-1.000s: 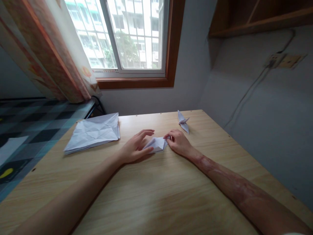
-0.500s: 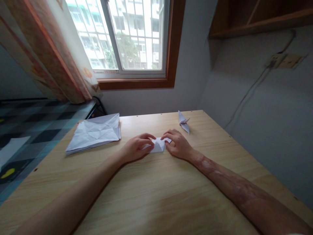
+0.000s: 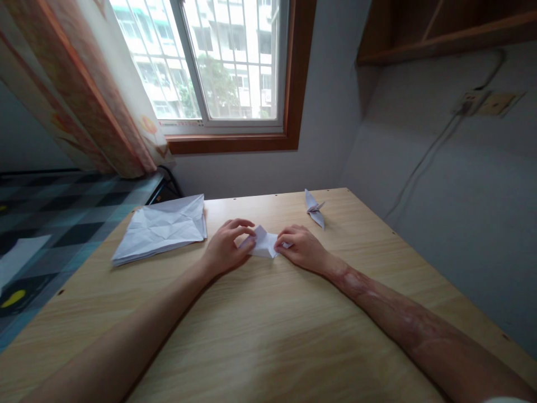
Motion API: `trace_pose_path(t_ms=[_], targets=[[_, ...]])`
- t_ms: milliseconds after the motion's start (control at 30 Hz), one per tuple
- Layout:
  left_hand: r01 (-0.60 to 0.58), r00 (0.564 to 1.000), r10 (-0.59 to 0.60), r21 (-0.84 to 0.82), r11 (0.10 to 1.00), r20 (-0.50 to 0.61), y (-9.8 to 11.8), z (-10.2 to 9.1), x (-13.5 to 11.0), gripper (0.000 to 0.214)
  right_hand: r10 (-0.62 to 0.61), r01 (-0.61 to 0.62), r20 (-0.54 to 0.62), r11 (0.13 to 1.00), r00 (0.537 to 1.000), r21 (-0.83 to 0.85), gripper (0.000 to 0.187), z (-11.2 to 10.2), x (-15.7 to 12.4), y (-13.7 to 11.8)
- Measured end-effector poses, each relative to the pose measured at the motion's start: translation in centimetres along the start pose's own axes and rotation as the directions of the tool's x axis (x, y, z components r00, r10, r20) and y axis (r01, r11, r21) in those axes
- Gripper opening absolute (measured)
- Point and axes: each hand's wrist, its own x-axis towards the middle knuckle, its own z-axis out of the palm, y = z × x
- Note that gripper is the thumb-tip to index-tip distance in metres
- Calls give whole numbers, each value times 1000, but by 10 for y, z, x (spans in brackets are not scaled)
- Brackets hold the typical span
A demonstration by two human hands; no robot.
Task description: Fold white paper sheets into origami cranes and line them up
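Observation:
A small folded white paper piece (image 3: 263, 244) lies on the wooden desk (image 3: 268, 324) between my hands. My left hand (image 3: 227, 250) pinches its left side with curled fingers. My right hand (image 3: 301, 247) grips its right side, fingertips on the paper. The hands hide part of the fold. A finished white paper crane (image 3: 314, 209) stands farther back on the right, apart from both hands.
A stack of creased white sheets (image 3: 161, 226) rests at the desk's back left. A window and a patterned curtain are behind the desk. A checkered bed cover (image 3: 50, 215) lies to the left. The wall on the right carries a socket and cable.
My left hand went from flat and spread to curled onto the paper. Both hands closed in on the piece and shifted it slightly left, lifting one flap.

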Motion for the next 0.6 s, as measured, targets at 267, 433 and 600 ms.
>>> trace_pose_path(t_ms=[267, 433, 600], targets=[[-3, 976, -9, 56, 998, 217, 1, -4, -1, 42, 90, -91, -79, 996, 993, -10, 18, 2, -1, 2], [-123, 970, 112, 38, 992, 218, 8, -4, -2, 51, 91, -94, -92, 995, 992, -29, 5, 2, 0, 3], [-245, 952, 222, 87, 966, 212, 14, -3, -1, 55, 87, -88, -82, 996, 993, -9, 14, 3, 1, 9]])
